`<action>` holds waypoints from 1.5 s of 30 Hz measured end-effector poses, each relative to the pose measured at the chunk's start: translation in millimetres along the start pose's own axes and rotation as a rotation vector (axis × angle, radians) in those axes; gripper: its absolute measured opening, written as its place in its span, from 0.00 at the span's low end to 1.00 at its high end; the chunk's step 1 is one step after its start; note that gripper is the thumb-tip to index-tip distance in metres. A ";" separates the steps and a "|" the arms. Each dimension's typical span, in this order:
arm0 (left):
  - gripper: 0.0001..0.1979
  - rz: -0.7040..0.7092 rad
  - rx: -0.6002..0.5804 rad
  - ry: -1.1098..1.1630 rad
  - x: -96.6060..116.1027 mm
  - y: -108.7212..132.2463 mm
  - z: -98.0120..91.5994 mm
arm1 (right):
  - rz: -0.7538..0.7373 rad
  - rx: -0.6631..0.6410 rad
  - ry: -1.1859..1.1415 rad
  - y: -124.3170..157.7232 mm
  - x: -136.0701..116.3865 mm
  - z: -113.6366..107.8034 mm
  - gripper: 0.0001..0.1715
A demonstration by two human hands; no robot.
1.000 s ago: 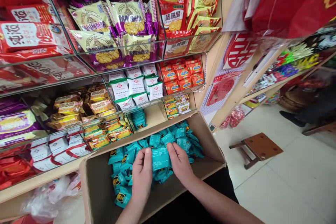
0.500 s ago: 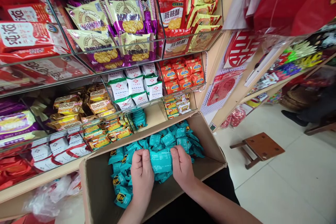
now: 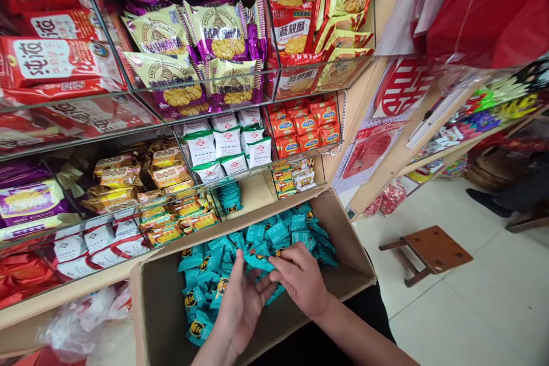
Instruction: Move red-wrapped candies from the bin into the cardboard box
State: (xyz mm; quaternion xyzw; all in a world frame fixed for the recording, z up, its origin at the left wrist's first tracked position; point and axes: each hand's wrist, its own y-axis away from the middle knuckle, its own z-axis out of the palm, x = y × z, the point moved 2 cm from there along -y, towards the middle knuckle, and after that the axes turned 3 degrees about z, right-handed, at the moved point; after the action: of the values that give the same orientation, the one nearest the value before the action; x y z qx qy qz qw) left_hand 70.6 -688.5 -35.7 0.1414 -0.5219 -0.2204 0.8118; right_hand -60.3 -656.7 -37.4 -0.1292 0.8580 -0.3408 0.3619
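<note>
Over the open cardboard box (image 3: 351, 263), my right hand (image 3: 302, 280) pinches one end of a small teal snack packet (image 3: 258, 261), which is tilted nearly edge-on. My left hand (image 3: 240, 303) is turned palm up just beneath and left of that packet, fingers apart and thumb raised beside its far end. Whether the left thumb touches the wrapper I cannot tell. Many more teal packets (image 3: 199, 326) with black and yellow round marks lie loose in the box below both hands.
Shelf bins in front hold several kinds of wrapped biscuits; a small stack of teal packets (image 3: 230, 197) stands in a low bin behind the box. A wooden stool (image 3: 437, 249) is on the tiled floor at right, with a person's shoe (image 3: 489, 203) beyond. Plastic bags (image 3: 86, 320) lie lower left.
The packet was stretched flat between both hands; now it is turned edge-on in my right hand. My left hand has loosened and rolled palm up. The view has shifted slightly.
</note>
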 end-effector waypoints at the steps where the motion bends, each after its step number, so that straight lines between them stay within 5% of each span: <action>1: 0.18 -0.086 -0.066 0.093 2.6 2.2 2.3 | -0.060 -0.031 0.011 2.1 -2.1 0.4 0.13; 3: 0.19 -0.176 -0.136 0.271 8.5 4.4 4.9 | -0.137 -0.077 0.000 6.3 -6.9 1.1 0.13; 6: 0.18 -0.107 -0.087 0.370 15.1 2.1 2.5 | -0.077 -0.068 -0.120 9.5 -11.1 1.7 0.15; 9: 0.21 -0.020 -0.055 0.361 16.3 -0.4 1.6 | 0.394 0.016 -0.400 8.0 -4.3 6.7 0.17; 13: 0.21 0.064 0.003 0.305 14.7 0.6 5.2 | 1.135 -0.055 -0.968 7.7 2.5 25.6 0.19; 17: 0.18 0.069 0.045 0.307 9.7 0.2 4.1 | 1.308 -0.103 -1.152 10.0 0.5 33.1 0.26; 21: 0.21 0.072 0.045 0.259 1.6 -3.5 -3.1 | 1.299 -0.274 -1.268 17.7 0.2 35.5 0.24; 28: 0.23 0.133 0.015 -0.118 -8.8 -6.8 -20.6 | 1.171 -0.345 -1.111 13.0 2.7 27.3 0.23; 30: 0.22 0.300 0.021 -0.387 6.8 -8.7 -32.0 | 1.152 -0.357 -1.092 1.6 3.5 17.6 0.22; 33: 0.19 0.733 0.048 -0.920 55.4 -15.9 -54.5 | 1.054 -0.340 -0.957 -30.3 13.6 -3.1 0.20; 35: 0.19 0.955 0.180 -1.271 93.0 -25.8 -72.1 | 0.947 -0.345 -0.813 -58.2 26.8 -12.6 0.19; 36: 0.21 0.941 0.222 -1.439 108.6 -33.5 -80.6 | 0.898 -0.361 -0.736 -72.2 35.0 -13.4 0.18; 38: 0.23 0.682 0.260 -1.745 129.7 -50.9 -96.0 | 0.834 -0.453 -0.543 -97.2 53.2 -5.2 0.16; 41: 0.25 0.428 0.274 -1.839 139.0 -66.3 -107.6 | 0.810 -0.626 -0.261 -125.6 80.6 27.1 0.14; 45: 0.24 0.289 0.330 -1.833 132.7 -68.0 -108.0 | 0.754 -0.709 -0.039 -154.4 103.7 79.9 0.16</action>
State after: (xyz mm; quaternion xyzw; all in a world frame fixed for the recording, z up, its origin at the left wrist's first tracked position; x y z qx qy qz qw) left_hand 202.0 -814.3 -7.5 -0.0400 -0.9943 -0.0660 0.0738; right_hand -80.5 -857.9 -28.3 0.0679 0.9008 0.1275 0.4095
